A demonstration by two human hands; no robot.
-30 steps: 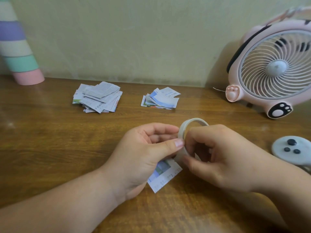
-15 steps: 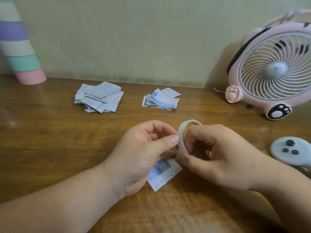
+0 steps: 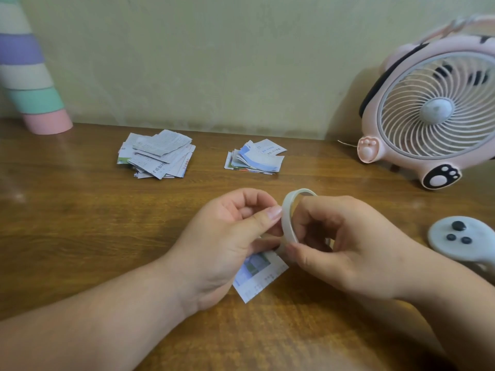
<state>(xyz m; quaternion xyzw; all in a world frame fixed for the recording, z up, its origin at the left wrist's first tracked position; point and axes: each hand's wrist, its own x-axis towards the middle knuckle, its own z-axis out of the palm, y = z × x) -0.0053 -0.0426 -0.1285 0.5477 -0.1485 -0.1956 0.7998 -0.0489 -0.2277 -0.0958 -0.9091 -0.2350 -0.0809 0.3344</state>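
A thin white tape roll (image 3: 288, 218) stands on edge between my two hands, above the wooden table (image 3: 80, 236). My right hand (image 3: 345, 245) grips it, fingers through the ring and thumb under its lower edge. My left hand (image 3: 227, 242) has its fingers curled and its thumb tip pressed on the roll's outer face. A small printed paper slip (image 3: 258, 274) pokes out from under my left hand, low over the table; whether that hand holds it is hidden.
Two piles of paper slips lie further back: a larger one (image 3: 156, 155) at left and a smaller one (image 3: 255, 156) at centre. A pink paw-themed fan (image 3: 434, 108) stands back right. A white controller (image 3: 460, 236) lies at right, and a striped pastel cone (image 3: 29, 76) stands back left.
The tape roll has turned slightly, so its ring looks narrower. Both hands have stayed close together with small finger shifts on the roll.
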